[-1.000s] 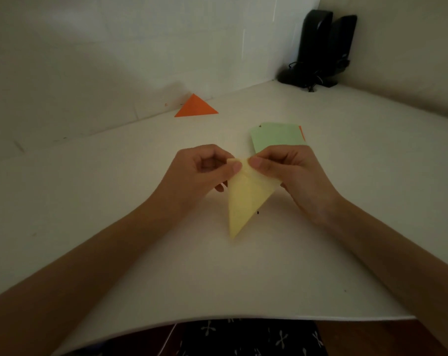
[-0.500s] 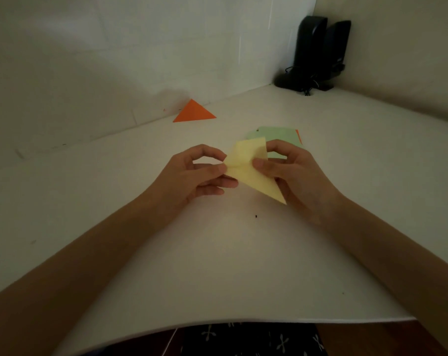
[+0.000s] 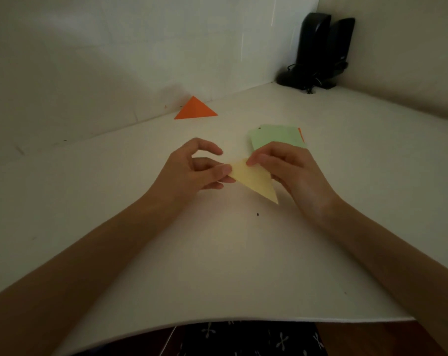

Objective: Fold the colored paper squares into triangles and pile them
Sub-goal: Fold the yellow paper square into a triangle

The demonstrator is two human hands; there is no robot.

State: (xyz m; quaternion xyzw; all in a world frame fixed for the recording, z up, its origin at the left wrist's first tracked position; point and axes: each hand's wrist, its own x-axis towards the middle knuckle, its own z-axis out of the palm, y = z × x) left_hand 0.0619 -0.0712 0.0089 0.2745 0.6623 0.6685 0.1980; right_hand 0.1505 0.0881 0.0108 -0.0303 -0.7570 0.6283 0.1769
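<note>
the yellow paper point(image 3: 256, 182), folded into a triangle, sits between your two hands near the middle of the white tabletop point(image 3: 217, 265), its long point aimed down and to your right. whether it touches the surface or is lifted off it cannot be told. your left hand point(image 3: 192, 170) pinches the paper's left corner between thumb and curled fingers, with the index finger arched above and off the sheet. your right hand point(image 3: 287, 168) pinches the upper edge with its fingertips, and the palm lies behind the paper's right side.

just beyond your right hand lies a stack of flat squares, a light green sheet point(image 3: 274, 134) on top and a sliver of an orange sheet point(image 3: 300, 134) showing at its right edge. farther back, against the wall to the left, lies one folded orange triangle point(image 3: 195, 110), well apart from the stack. two black speakers point(image 3: 320, 47) stand in the far corner.
</note>
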